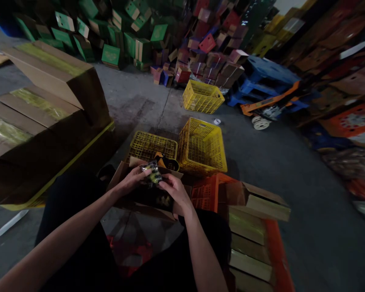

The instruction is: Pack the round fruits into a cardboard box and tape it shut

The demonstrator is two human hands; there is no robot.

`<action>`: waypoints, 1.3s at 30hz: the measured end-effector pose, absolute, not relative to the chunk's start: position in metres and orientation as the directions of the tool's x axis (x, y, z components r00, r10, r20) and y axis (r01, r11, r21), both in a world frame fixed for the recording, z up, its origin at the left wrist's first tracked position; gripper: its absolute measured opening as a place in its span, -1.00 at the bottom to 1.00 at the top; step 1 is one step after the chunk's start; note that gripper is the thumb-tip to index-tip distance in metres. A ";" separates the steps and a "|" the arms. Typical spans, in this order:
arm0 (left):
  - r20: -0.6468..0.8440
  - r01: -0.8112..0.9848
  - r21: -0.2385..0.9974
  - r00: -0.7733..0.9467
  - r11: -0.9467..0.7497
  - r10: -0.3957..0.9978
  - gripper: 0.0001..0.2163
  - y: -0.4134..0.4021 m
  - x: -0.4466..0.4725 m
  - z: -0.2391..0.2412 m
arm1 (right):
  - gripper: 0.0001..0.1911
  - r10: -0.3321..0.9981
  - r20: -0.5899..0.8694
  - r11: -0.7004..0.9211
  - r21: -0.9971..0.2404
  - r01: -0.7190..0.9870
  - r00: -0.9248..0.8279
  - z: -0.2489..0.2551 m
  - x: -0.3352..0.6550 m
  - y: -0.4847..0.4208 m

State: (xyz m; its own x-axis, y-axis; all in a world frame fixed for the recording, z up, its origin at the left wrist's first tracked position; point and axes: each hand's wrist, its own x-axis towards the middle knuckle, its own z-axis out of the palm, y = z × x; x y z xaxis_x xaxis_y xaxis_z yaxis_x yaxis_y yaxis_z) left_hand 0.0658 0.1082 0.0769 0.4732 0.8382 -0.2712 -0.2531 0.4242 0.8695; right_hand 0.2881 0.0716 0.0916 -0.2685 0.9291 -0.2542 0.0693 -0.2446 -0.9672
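Between my two hands is a small clear plastic packet [152,172] with dark and yellow-green contents that I cannot make out. My left hand [136,178] is closed on its left side, and my right hand [174,187] grips its lower right edge. Both hold it over an open cardboard box [140,207] that sits between my knees. Dark contents show inside the box, too dim to name. Just behind the packet, a tape dispenser [164,160] in orange and black lies on an upturned yellow crate [152,144].
A yellow crate [190,150] stands ahead, with another yellow crate [200,97] beyond. Taped cartons [48,101] are stacked at left. Cartons in an orange crate [280,251] sit at right. Farther off are an orange pallet jack [269,103], blue pallets [258,77] and heaped green boxes [111,54].
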 end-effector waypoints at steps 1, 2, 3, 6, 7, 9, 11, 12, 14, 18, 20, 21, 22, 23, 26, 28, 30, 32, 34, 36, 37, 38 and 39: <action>-0.277 -0.269 0.852 0.498 0.450 0.822 -0.45 0.108 0.066 0.078 | -0.66 0.933 -0.257 -0.249 -0.967 0.062 -0.253 0.092 0.288 0.072; -0.279 -0.282 0.840 0.510 0.464 0.814 -0.45 0.108 0.066 0.079 | -0.67 0.936 -0.257 -0.251 -0.966 0.056 -0.240 0.093 0.289 0.072; -0.277 -0.291 0.832 0.520 0.472 0.808 -0.44 0.109 0.067 0.080 | -0.68 0.938 -0.256 -0.251 -0.967 0.054 -0.235 0.094 0.289 0.072; -0.266 -0.320 0.813 0.539 0.486 0.799 -0.40 0.110 0.067 0.082 | -0.70 0.939 -0.256 -0.254 -0.966 0.042 -0.229 0.097 0.289 0.071; -0.268 -0.329 0.810 0.529 0.486 0.805 -0.38 0.110 0.067 0.083 | -0.70 0.942 -0.256 -0.254 -0.966 0.037 -0.217 0.098 0.289 0.071; -0.278 -0.338 0.813 0.490 0.475 0.826 -0.35 0.110 0.067 0.084 | -0.69 0.951 -0.254 -0.252 -0.967 0.033 -0.175 0.099 0.291 0.071; -0.288 -0.327 0.824 0.460 0.462 0.840 -0.35 0.109 0.067 0.086 | -0.67 0.960 -0.249 -0.247 -0.968 0.032 -0.125 0.100 0.292 0.072; -0.291 -0.317 0.831 0.453 0.458 0.843 -0.34 0.109 0.067 0.086 | -0.66 0.964 -0.245 -0.244 -0.969 0.028 -0.103 0.100 0.292 0.072; -0.294 -0.302 0.838 0.452 0.455 0.842 -0.32 0.108 0.067 0.086 | -0.66 0.970 -0.232 -0.232 -0.973 0.016 -0.078 0.102 0.293 0.072; -0.302 -0.288 0.831 0.484 0.475 0.821 -0.39 0.109 0.066 0.082 | -0.63 0.975 -0.196 -0.197 -0.980 0.004 -0.100 0.104 0.291 0.071; -0.325 -0.261 0.827 0.502 0.499 0.801 -0.42 0.110 0.065 0.078 | -0.58 0.979 -0.175 -0.172 -0.984 0.036 -0.108 0.105 0.290 0.071; -0.340 -0.243 0.823 0.515 0.514 0.787 -0.42 0.110 0.065 0.076 | -0.58 0.981 -0.164 -0.158 -0.985 0.063 -0.103 0.106 0.291 0.071; -0.353 -0.224 0.818 0.531 0.530 0.770 -0.41 0.111 0.065 0.075 | -0.60 0.983 -0.155 -0.145 -0.985 0.096 -0.095 0.107 0.291 0.071; -0.365 -0.207 0.812 0.550 0.546 0.751 -0.40 0.111 0.065 0.075 | -0.65 0.986 -0.147 -0.135 -0.982 0.134 -0.084 0.108 0.292 0.071; -0.403 -0.160 0.790 0.592 0.592 0.698 -0.38 0.110 0.064 0.075 | -0.73 0.991 -0.119 -0.102 -0.964 0.244 -0.056 0.111 0.294 0.071; -0.449 -0.122 0.768 0.598 0.629 0.664 -0.34 0.110 0.065 0.075 | -0.69 0.994 -0.095 -0.078 -0.954 0.289 -0.045 0.113 0.295 0.071; -0.499 -0.083 0.736 0.603 0.672 0.622 -0.28 0.110 0.065 0.073 | -0.68 0.996 -0.082 -0.066 -0.950 0.306 -0.041 0.114 0.295 0.070; -0.527 -0.067 0.706 0.615 0.705 0.586 -0.23 0.109 0.066 0.071 | -0.69 0.996 -0.084 -0.070 -0.950 0.305 -0.033 0.113 0.295 0.070; -0.516 -0.082 0.693 0.637 0.716 0.573 -0.23 0.108 0.067 0.070 | -0.70 0.996 -0.091 -0.082 -0.950 0.301 -0.014 0.112 0.295 0.070; -0.469 -0.109 0.708 0.666 0.698 0.580 -0.27 0.107 0.067 0.071 | -0.69 0.996 -0.093 -0.091 -0.950 0.299 0.006 0.111 0.294 0.070; -0.432 -0.124 0.724 0.684 0.678 0.587 -0.30 0.106 0.067 0.073 | -0.67 0.996 -0.093 -0.093 -0.950 0.298 0.014 0.110 0.294 0.070; -0.390 -0.140 0.746 0.702 0.652 0.596 -0.33 0.105 0.067 0.075 | -0.66 0.995 -0.095 -0.096 -0.951 0.292 0.018 0.110 0.294 0.070; -0.344 -0.155 0.770 0.716 0.619 0.608 -0.36 0.105 0.066 0.077 | -0.65 0.995 -0.099 -0.102 -0.953 0.284 0.023 0.109 0.294 0.070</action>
